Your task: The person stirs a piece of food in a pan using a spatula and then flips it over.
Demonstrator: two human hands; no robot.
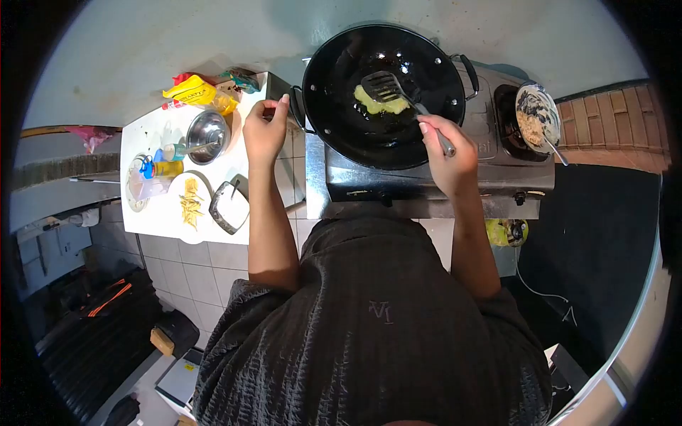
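Note:
A large black wok [341, 135] sits on the steel stove, with a yellowish piece of food [389, 106] lying in a little shiny liquid inside. My right hand [449, 153] is closed round the handle of a slotted spatula [384, 86], whose dark head rests over the food's upper edge. My left hand [267, 131] is just left of the wok, beside its left loop handle [297, 108], thumb and fingertips brought together. Whether those fingers touch the handle or pinch anything is too small to tell.
On the white table [238, 167] at left stand a steel bowl [201, 135], a plate of fried pieces [202, 188], a square dish of white powder [231, 207], bottles and a yellow packet [195, 92]. A bowl of food with a spoon [538, 117] sits on the right burner [506, 117].

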